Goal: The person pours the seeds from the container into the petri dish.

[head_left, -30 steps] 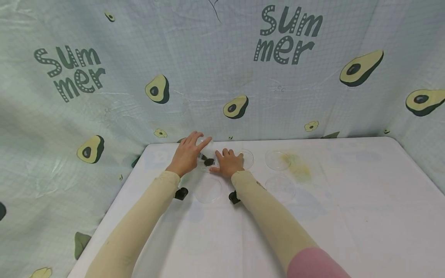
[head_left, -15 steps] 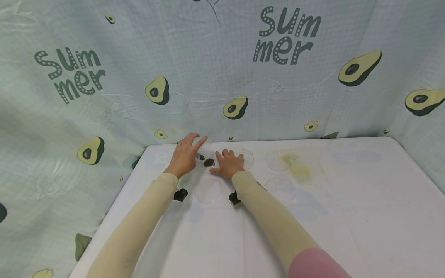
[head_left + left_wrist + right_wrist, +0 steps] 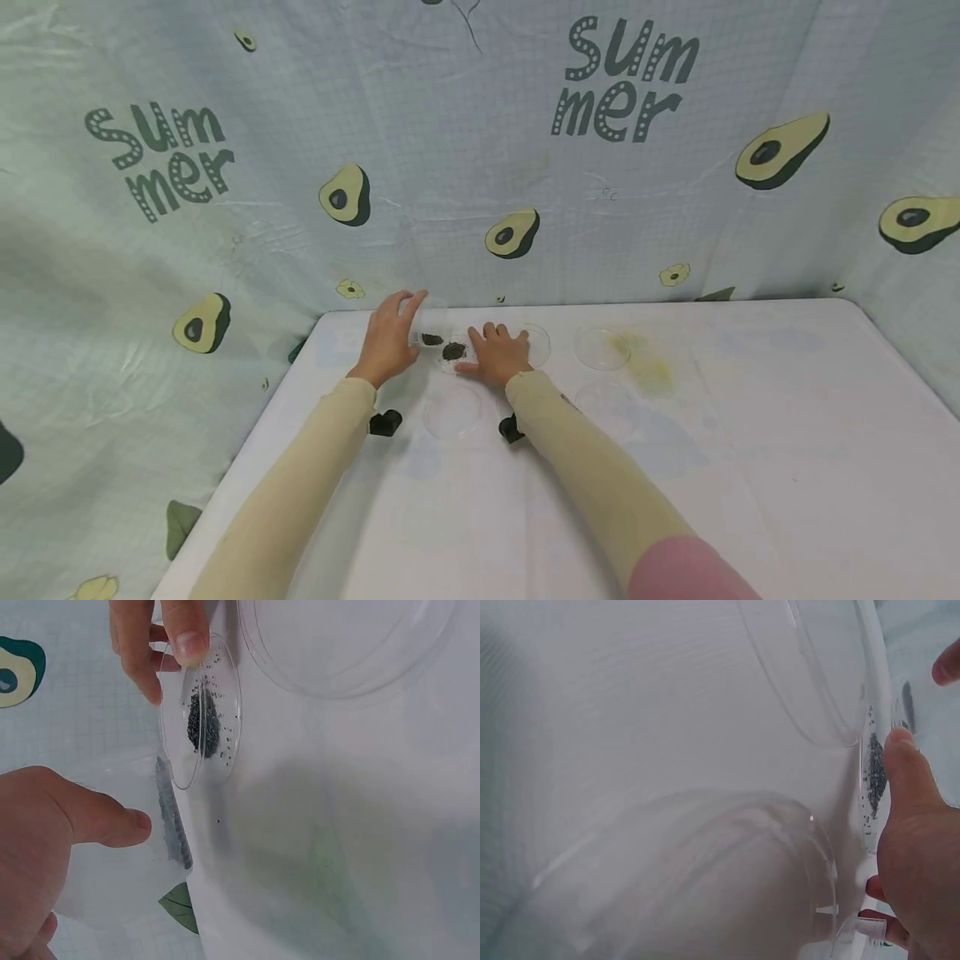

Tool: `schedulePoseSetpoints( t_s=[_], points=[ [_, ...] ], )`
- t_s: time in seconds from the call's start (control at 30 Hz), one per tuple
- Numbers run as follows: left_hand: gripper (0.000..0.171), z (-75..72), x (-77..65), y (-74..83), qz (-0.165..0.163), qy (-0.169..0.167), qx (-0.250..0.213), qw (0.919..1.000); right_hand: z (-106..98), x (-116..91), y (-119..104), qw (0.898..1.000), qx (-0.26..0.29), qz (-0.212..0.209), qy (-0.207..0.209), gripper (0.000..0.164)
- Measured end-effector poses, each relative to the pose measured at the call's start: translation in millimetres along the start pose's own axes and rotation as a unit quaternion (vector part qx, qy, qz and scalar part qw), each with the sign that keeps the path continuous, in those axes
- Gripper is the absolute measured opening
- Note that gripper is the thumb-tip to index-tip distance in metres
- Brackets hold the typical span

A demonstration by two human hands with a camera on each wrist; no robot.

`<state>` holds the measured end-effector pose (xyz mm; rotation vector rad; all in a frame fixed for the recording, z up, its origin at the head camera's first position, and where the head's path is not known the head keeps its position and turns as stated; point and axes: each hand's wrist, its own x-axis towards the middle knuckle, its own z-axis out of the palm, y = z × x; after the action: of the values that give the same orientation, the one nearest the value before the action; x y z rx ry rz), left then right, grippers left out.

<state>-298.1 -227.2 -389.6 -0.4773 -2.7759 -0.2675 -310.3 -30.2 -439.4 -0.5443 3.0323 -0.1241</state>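
Observation:
My left hand [image 3: 386, 342] grips a clear container [image 3: 112, 881], which stands roughly upright at the back left of the table. A layer of dark granules [image 3: 431, 340] lies at the container's bottom. Just right of it is a clear petri dish [image 3: 238, 712] with a heap of similar granules [image 3: 453, 352] and loose grains scattered around the heap. My right hand [image 3: 498, 354] holds this dish at its right side, thumb on the near rim and fingers spread toward the far side. Its fingertips are partly hidden in the right wrist view.
Another clear dish [image 3: 426, 412] lies in front of the filled one. A dish [image 3: 549, 343] sits partly behind my right hand. Two more, one at the back [image 3: 602, 369] and one nearer, lie to the right. A printed cloth wall [image 3: 420, 167] rises behind the table.
My left hand has moved left and tilted the container from pouring toward upright, its granules settling at the bottom. The heap in the dish looks slightly larger. My right hand has stayed put.

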Motion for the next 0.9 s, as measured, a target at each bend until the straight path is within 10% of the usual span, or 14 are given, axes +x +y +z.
schedulePoseSetpoints(
  t_s=[0.47, 0.9],
  points=[
    [0.098, 3.2, -12.3, -16.0, -0.093, -0.020, -0.086, 0.9917, 3, 0, 3, 0.999, -0.026, -0.020, 0.022, 0.083],
    [0.100, 1.2, -28.2, -28.2, -0.167, -0.062, -0.193, 0.9650, 7, 0, 8, 0.998, -0.009, -0.032, 0.054, 0.084]
  ],
)
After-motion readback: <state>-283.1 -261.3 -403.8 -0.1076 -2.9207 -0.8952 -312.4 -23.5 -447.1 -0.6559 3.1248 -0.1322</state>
